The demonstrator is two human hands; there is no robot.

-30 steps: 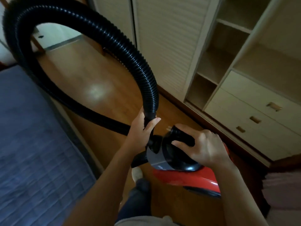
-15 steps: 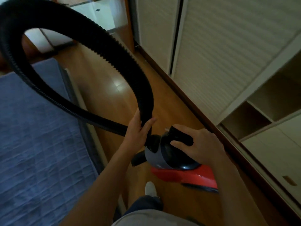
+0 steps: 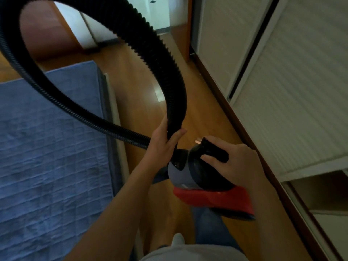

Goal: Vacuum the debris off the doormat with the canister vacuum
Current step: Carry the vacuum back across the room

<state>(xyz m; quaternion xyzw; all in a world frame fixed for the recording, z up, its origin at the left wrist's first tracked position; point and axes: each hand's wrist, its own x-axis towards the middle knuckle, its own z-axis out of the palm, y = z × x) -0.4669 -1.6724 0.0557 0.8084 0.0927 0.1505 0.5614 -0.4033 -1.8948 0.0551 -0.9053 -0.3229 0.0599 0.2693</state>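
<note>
A red, grey and black canister vacuum [image 3: 203, 178] hangs above the wooden floor in front of me. My right hand [image 3: 235, 161] grips the black handle on top of it. My left hand [image 3: 163, 142] holds the lower end of the ribbed black hose [image 3: 165, 59], just above where it joins the canister. The hose arcs up over the top of the view and loops back down to the left. No doormat is in view.
A bed with a blue quilted cover [image 3: 47, 147] fills the left side. White louvred wardrobe doors [image 3: 291, 91] and a dark wooden skirting run along the right. A narrow strip of wooden floor [image 3: 139, 95] leads to a doorway [image 3: 131, 21]. My foot shows below.
The view has swung left and forward along the floor strip; the open shelves and drawers slid out to the right and the doorway came into view. Both hands keep their grips.
</note>
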